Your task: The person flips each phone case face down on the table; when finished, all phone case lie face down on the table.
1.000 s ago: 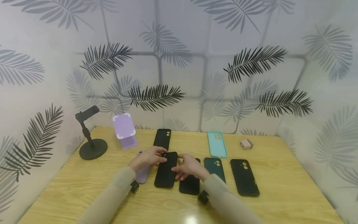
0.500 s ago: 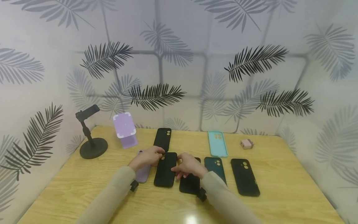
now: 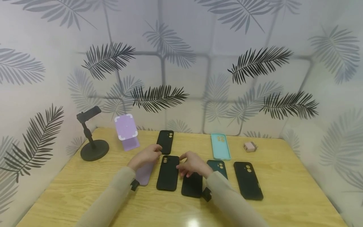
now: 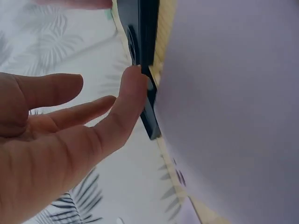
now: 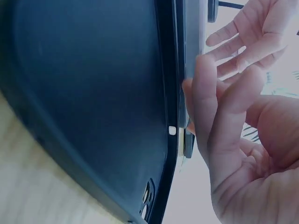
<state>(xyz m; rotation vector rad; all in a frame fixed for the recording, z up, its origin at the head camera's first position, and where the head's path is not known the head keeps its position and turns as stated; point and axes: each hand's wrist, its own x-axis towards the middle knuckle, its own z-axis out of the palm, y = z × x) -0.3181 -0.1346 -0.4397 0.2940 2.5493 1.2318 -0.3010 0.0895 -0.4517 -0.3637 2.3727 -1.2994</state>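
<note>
A black phone case (image 3: 168,173) lies flat on the table between my hands, its camera cutouts at the upper left. My left hand (image 3: 145,157) hovers over a purple phone case (image 3: 144,176), fingers loosely bent, near the lower edge of another black phone case (image 3: 165,142). My right hand (image 3: 195,164), loosely curved, is over a third black case (image 3: 192,186) and beside the middle one's right edge. Both hands hold nothing. In the right wrist view, a dark case (image 5: 93,93) fills the left side, and the fingers (image 5: 205,102) of my right hand bend above it.
To the right lie a dark teal case (image 3: 217,167), another black case (image 3: 248,179) and a turquoise case (image 3: 220,146). A pink plug charger (image 3: 250,146) sits at the back right. A black stand (image 3: 94,150) and a purple phone stand (image 3: 126,127) are at the back left.
My left hand has come off the top of the middle black case and drawn left. The right fingers have lifted slightly away from its right edge. The case lies about where it was.
</note>
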